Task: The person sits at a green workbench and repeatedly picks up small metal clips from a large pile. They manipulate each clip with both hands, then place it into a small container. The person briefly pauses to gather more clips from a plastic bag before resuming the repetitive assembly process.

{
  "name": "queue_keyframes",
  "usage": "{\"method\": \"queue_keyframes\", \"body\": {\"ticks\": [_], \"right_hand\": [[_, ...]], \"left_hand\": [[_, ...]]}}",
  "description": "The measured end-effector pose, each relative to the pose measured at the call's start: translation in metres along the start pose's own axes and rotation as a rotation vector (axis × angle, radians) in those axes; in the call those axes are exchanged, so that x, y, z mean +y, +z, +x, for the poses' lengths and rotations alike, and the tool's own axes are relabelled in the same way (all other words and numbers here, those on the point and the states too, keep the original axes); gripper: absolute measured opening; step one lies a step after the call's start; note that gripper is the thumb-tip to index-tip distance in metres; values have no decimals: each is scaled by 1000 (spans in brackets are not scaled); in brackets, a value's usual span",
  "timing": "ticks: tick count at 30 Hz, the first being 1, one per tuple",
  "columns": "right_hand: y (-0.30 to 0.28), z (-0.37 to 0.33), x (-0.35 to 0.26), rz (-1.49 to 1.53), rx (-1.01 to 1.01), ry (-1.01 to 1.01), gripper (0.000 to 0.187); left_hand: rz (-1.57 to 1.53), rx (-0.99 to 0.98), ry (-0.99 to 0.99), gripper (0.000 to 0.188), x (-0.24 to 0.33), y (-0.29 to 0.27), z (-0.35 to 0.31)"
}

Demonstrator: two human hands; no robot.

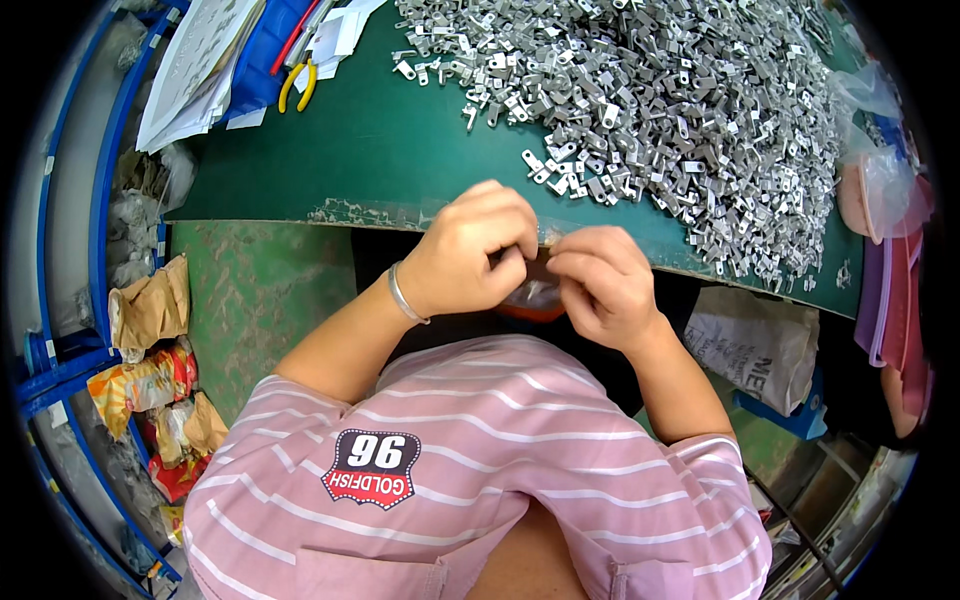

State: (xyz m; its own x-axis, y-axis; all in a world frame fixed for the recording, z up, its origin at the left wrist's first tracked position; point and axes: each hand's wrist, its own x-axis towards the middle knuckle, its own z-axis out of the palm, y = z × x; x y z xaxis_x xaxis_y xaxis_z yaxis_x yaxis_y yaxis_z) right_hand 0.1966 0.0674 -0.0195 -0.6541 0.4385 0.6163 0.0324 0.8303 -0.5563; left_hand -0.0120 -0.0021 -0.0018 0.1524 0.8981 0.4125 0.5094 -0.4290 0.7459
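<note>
My left hand, with a silver bangle at its wrist, is at the near edge of the green table. Its thumb and forefinger are curled together in a pinch. Close beside it, my right hand is also closed, thumb against fingers. Anything between the fingertips is too small or hidden to make out. Below and between the hands, a container with an orange rim partly shows at my lap; its contents are unclear. Beyond my hands, a large heap of small bent metal brackets with holes covers the table's right side.
Yellow-handled pliers lie at the back left beside a blue tray and papers. A blue shelf frame with crumpled bags stands left. Under the table's right side is a white sack; pink and purple bins are stacked beyond.
</note>
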Motion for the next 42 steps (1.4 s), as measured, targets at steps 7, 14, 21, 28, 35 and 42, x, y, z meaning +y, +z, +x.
{"method": "queue_keyframes", "body": {"ticks": [7, 14, 21, 28, 35, 42], "right_hand": [[1, 26, 12, -318, 29, 111, 25], [-4, 19, -8, 127, -9, 309, 15], [6, 36, 2, -169, 77, 221, 14], [6, 39, -2, 71, 87, 373, 14], [-20, 21, -5, 29, 8, 612, 15], [-6, 8, -18, -120, -134, 223, 33]], "left_hand": [[291, 213, -78, 15, -20, 10, 32], [-207, 178, -441, 10, -13, 3, 21], [255, 117, -282, 9, -10, -9, 20], [141, 144, -269, 16, -2, -4, 25], [219, 109, -152, 12, -10, 4, 23], [66, -97, -86, 7, 1, 3, 10]]}}
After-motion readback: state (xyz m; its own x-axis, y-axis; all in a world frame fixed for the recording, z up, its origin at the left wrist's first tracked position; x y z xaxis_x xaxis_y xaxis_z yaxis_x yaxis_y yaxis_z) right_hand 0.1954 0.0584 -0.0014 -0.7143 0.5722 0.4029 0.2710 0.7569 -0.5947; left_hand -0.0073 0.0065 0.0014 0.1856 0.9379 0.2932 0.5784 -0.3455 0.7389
